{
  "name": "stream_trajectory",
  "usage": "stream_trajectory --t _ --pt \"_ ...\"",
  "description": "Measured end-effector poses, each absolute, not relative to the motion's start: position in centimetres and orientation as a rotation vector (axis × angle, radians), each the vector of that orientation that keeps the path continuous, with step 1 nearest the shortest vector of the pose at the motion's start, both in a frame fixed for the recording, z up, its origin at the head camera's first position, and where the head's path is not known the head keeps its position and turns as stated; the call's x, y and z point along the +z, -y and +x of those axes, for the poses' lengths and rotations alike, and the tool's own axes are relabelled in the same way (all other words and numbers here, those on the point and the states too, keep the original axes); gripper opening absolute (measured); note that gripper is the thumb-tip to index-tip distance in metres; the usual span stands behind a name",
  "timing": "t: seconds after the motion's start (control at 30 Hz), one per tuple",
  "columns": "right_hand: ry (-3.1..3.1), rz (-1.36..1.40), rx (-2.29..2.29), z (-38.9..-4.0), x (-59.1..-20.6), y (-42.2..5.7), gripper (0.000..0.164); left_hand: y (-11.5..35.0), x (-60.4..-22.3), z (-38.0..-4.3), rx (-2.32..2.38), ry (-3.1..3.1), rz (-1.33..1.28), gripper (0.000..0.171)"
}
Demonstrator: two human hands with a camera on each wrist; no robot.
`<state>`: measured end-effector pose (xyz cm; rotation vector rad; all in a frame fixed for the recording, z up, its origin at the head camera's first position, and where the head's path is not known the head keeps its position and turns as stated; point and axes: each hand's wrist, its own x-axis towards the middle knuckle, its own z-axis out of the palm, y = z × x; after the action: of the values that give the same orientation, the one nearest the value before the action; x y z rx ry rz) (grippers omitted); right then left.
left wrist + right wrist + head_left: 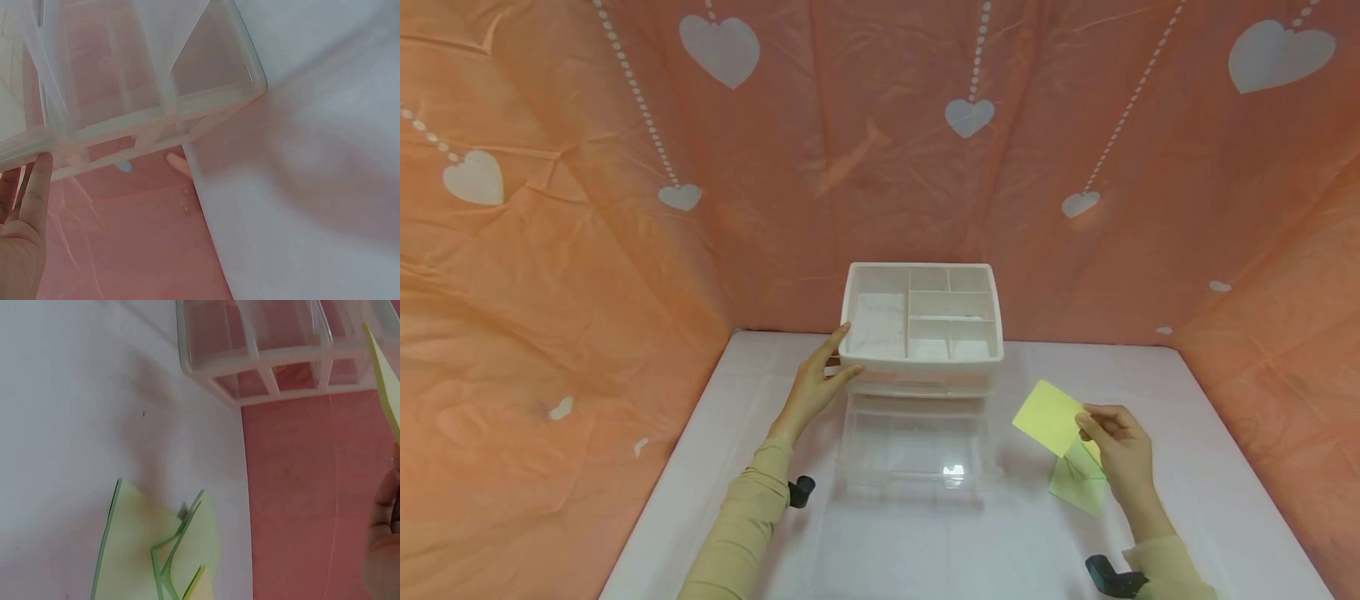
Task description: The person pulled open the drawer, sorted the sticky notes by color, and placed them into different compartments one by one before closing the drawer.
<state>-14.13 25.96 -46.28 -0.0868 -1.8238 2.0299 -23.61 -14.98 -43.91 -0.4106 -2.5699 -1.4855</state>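
A white desktop drawer organizer (922,364) with a divided top tray stands near the back of the table. Its clear drawer (895,446) extends from the front. My left hand (811,387) touches the organizer's front left corner, thumb on the front and an extended finger along the side. In the left wrist view, its fingers (39,194) meet the rim. Right of the organizer, my right hand (1120,446) pinches a yellow sticky note pad (1047,417) between thumb and fingers. Below that hand lie green sticky notes (1077,487), with a yellow edge (201,584) beside them.
The white table (895,554) meets orange-red sheeting (887,183) with white hearts at the back and sides. Black wrist straps (802,492) show near both forearms. The organizer's side frame (269,369) appears in the right wrist view.
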Motion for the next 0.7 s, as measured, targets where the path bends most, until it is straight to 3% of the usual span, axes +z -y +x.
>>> stream_trajectory --t 0.47,0.7 --pt "2.161 -0.123 1.992 -14.8 -45.7 -22.2 0.009 14.9 -43.8 -23.6 -1.507 2.568 -0.394 0.068" --pt "2.299 0.016 1.914 -15.1 -45.5 -19.9 0.027 15.0 -44.0 -23.6 -1.490 2.579 -0.403 0.068"
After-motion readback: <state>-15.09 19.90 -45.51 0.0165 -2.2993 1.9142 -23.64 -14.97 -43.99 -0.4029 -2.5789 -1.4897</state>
